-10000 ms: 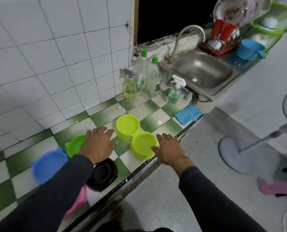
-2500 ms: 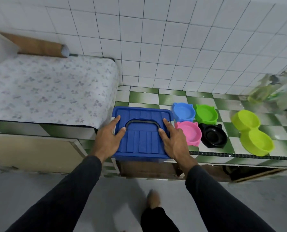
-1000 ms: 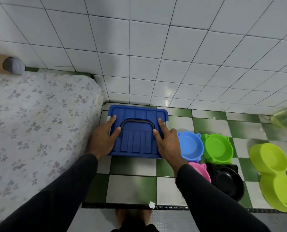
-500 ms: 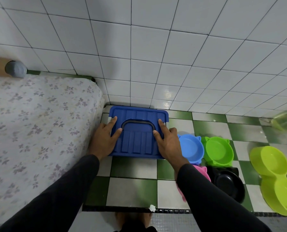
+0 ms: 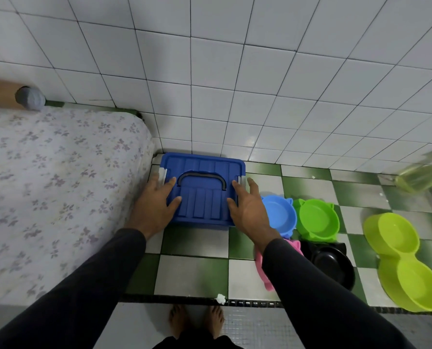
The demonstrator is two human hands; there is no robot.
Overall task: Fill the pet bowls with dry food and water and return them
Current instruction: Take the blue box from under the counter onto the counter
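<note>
The right hand (image 5: 250,210) has slid outward to the blue box's (image 5: 202,197) clip; both hands, left hand (image 5: 157,205) included, rest flat. Unlatching the lid comes next, before filling 5 bowls.

Domestic kitchen or utility corner. Evidence: glossy white square wall tiles (image 5: 209,71) at 12 o'clock; green-and-white checked tiled counter (image 5: 192,275) at centre; floral-patterned vinyl cover (image 5: 58,185) at 9 o'clock; coloured plastic pet bowls (image 5: 318,220) at 3 o'clock.

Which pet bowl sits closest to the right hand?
The blue bowl, directly beside the right hand. The green bowl lies beyond it; the black bowl sits nearer the counter edge.
</note>
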